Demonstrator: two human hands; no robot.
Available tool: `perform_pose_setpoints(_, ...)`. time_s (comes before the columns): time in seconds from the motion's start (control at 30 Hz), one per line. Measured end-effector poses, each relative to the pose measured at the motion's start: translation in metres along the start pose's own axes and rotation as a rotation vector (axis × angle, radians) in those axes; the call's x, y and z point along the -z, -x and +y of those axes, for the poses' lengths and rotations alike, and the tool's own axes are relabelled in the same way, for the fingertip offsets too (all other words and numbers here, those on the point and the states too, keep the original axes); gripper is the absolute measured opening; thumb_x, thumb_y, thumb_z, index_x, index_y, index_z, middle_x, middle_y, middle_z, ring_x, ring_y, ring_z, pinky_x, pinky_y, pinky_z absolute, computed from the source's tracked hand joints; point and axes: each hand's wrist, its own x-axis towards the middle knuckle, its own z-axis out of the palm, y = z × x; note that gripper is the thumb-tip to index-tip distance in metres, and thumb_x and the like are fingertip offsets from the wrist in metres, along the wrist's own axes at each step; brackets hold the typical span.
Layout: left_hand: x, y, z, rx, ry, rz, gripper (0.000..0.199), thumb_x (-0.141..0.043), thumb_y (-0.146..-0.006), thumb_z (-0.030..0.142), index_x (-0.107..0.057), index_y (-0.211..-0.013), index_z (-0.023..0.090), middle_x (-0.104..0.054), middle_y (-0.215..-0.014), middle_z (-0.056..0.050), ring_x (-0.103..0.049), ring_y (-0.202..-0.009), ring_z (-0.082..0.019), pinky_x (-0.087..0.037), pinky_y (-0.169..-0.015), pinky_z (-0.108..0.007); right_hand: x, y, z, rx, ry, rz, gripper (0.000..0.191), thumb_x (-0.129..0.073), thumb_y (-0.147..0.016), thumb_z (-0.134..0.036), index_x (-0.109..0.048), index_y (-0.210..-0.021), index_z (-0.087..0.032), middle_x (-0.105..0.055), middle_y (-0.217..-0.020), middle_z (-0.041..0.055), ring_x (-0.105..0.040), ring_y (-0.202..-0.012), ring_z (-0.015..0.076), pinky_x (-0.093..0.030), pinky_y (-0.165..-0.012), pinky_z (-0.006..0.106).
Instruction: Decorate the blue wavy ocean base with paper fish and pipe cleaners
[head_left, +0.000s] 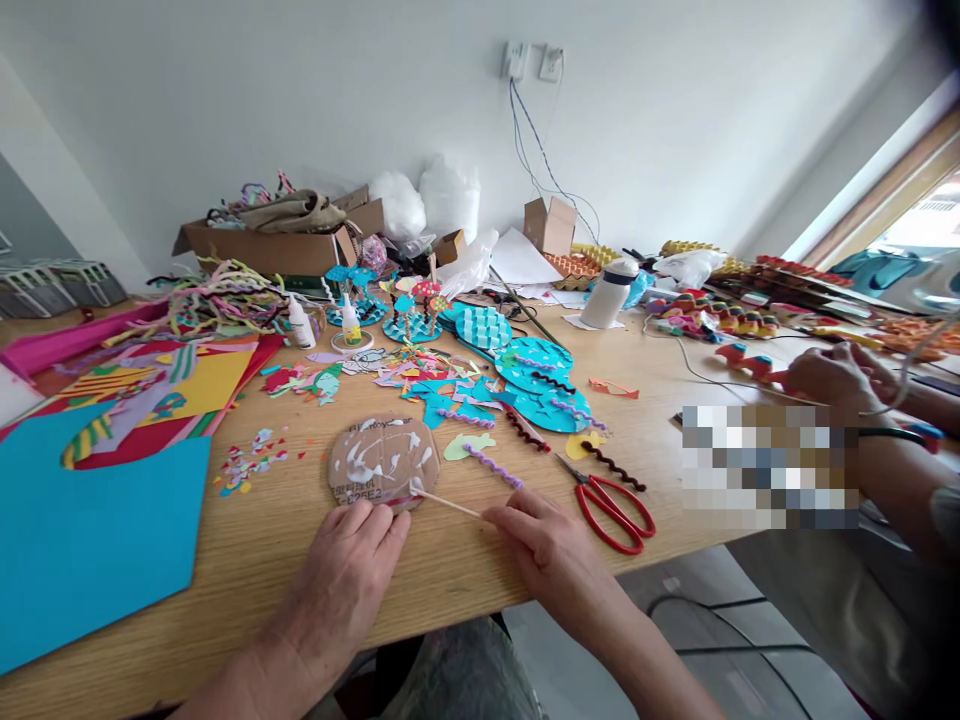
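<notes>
A round brown cardboard disc (pixel 384 455) with printed letters and white glue smears lies near the table's front edge. My left hand (pixel 358 560) presses its fingers on the disc's near rim. Pinched in my right hand (pixel 544 545) is a thin pale stick (pixel 454 505), whose tip touches the glue at the disc's lower right. Red-handled scissors (pixel 615 510) lie to the right of my right hand. Beyond the disc are a green paper fish (pixel 469 446), a purple twisted pipe cleaner (pixel 495 466) and blue paper discs (pixel 536 370).
Colored sheets (pixel 105 530) cover the left side. Paper scraps (pixel 251 460) lie left of the disc. Glue bottles (pixel 301 325) and a white-bodied bottle (pixel 607 295) stand farther back. Another person's hands (pixel 840 385) are at the right, beside a cable.
</notes>
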Motion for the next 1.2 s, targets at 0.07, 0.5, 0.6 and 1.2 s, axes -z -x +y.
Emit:
perform_pose_setpoints(0.07, -0.002, 0.0, 0.001, 0.004, -0.01, 0.005, 0.027, -0.058, -0.075, 0.009, -0.061, -0.101, 0.014, -0.057, -0.074, -0.001, -0.048, -0.071, -0.018, -0.038, -0.065, -0.032, -0.001, 0.001, -0.001, 0.009, -0.003, 0.0, 0.032, -0.04, -0.081, -0.007, -0.063, -0.095, -0.023, -0.059, -0.083, 0.0042, -0.055, -0.079, 0.0162, -0.039, -0.068, 0.025)
perform_pose_setpoints(0.5, -0.004, 0.003, 0.002, 0.036, 0.003, -0.017, 0.026, -0.058, -0.076, 0.01, -0.06, -0.102, 0.013, -0.057, -0.076, -0.001, -0.048, -0.073, -0.018, -0.039, -0.066, -0.032, 0.0, -0.01, 0.002, 0.011, 0.037, 0.002, 0.033, -0.037, -0.083, -0.009, -0.065, -0.096, -0.023, -0.061, -0.086, 0.0059, -0.057, -0.08, 0.0166, -0.042, -0.07, 0.025)
perform_pose_setpoints(0.6, -0.005, 0.003, -0.001, 0.026, 0.014, -0.009, 0.022, -0.058, -0.077, 0.009, -0.06, -0.099, 0.014, -0.056, -0.076, 0.0, -0.047, -0.074, -0.018, -0.039, -0.066, -0.032, 0.002, -0.013, 0.005, 0.012, 0.071, 0.043, 0.033, -0.036, -0.085, -0.012, -0.065, -0.096, -0.023, -0.061, -0.084, 0.0056, -0.057, -0.077, 0.0155, -0.041, -0.067, 0.024)
perform_pose_setpoints(1.2, -0.004, -0.042, 0.004, -0.015, 0.007, -0.135, 0.004, -0.059, -0.08, 0.015, -0.061, -0.082, 0.018, -0.056, -0.078, -0.001, -0.048, -0.077, -0.02, -0.038, -0.067, -0.035, 0.005, -0.023, 0.01, -0.087, 0.138, 0.081, 0.031, -0.038, -0.088, -0.017, -0.066, -0.099, -0.025, -0.061, -0.081, 0.004, -0.057, -0.073, 0.0141, -0.037, -0.061, 0.023)
